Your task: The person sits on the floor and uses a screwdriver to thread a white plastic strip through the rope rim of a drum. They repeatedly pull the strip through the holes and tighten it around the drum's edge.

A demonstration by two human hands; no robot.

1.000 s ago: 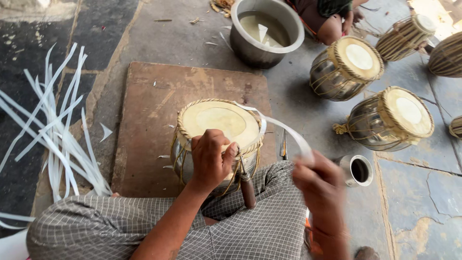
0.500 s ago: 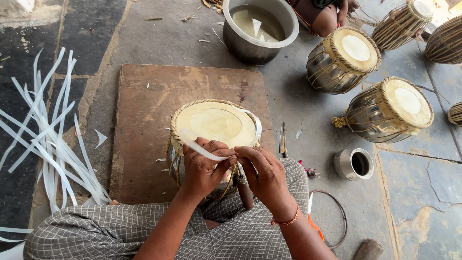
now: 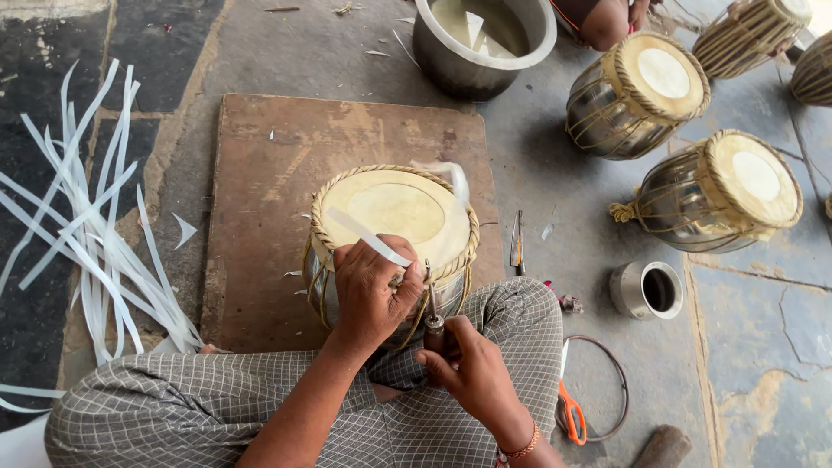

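Both hands at drum (image 3: 392,208) rim: left hand (image 3: 374,290) pinches strip (image 3: 368,236).

We see our upright metal drum (image 3: 394,217), tan skin laced with cord, on the wooden board (image 3: 277,173); a white strip (image 3: 368,236) lies across its rim

The floor is grey stone slabs (image 3: 763,347) with cracks, and dark slabs (image 3: 35,286) on the left. A flat brown wooden board (image 3: 269,199) lies on it. Far off sits a big round metal pot (image 3: 485,52) with cloudy water. Bright sunlight falls on the far right corner (image 3: 819,13).
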